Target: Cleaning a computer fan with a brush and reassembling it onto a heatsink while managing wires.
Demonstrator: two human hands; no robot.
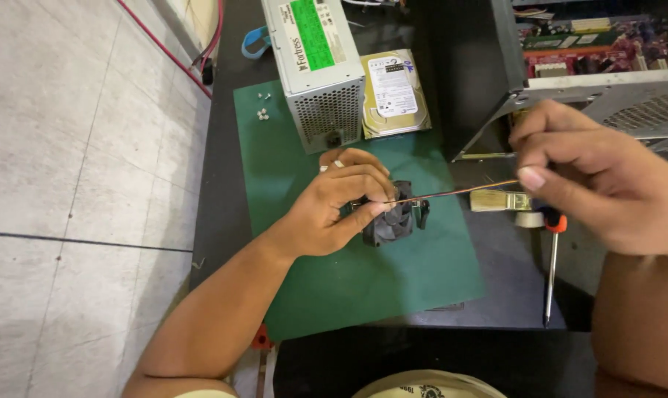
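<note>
Pinching small black fan (393, 220) on green mat (363, 280) with left hand (334, 210), fingers clamped at cable root; right hand (599, 177) fingertips closed on thin cable (459, 192), stretched taut. Fan already out of open computer case (606, 81); cable not yet tidied. Screwdriver (552, 265), brush (500, 200) lying idle nearby.

Your left hand (334, 203) grips a small black fan (393, 217) resting on the green mat (363, 273), fingers curled over its near edge. Your right hand (599, 177) pinches the far end of the fan's thin wire lead (459, 191), stretched taut between both hands. Under the right hand: a paintbrush (500, 200) and an orange-handled screwdriver (551, 265), tip toward you. Behind the fan: grey power supply (315, 66), hard drive (393, 92) just beside it. Open computer case (570, 81) at upper right. Small white screws (262, 112) near the mat's far-left corner.
</note>
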